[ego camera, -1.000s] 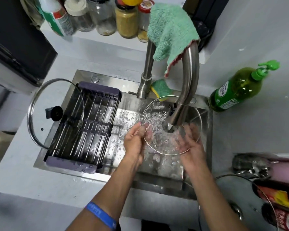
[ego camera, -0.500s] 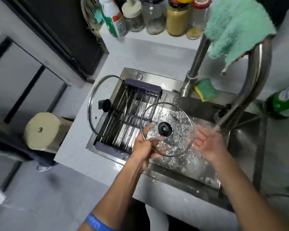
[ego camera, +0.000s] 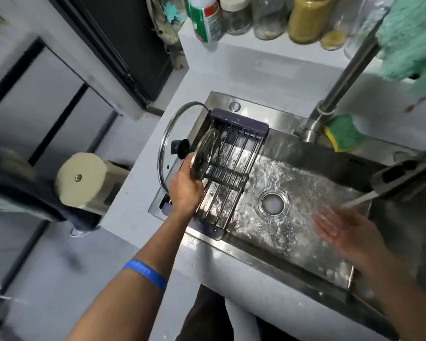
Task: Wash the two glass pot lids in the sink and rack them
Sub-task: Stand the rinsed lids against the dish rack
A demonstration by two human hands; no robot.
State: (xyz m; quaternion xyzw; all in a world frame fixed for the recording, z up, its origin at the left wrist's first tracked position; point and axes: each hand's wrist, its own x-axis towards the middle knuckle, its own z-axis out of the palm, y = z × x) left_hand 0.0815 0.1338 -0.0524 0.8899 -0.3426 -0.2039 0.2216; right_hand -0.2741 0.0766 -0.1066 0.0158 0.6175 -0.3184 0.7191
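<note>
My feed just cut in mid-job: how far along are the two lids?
Done: the large lid already stands on edge at the rack's left end.
In hand: the left hand grips the small lid, tilted over the rack, not yet released. The right hand is open under the running water.
Left: set the small lid down.

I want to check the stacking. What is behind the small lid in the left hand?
Behind the small lid stands the large lid, upright against the rack; its black knob shows. Its lower edge is hidden by the left hand.
</note>
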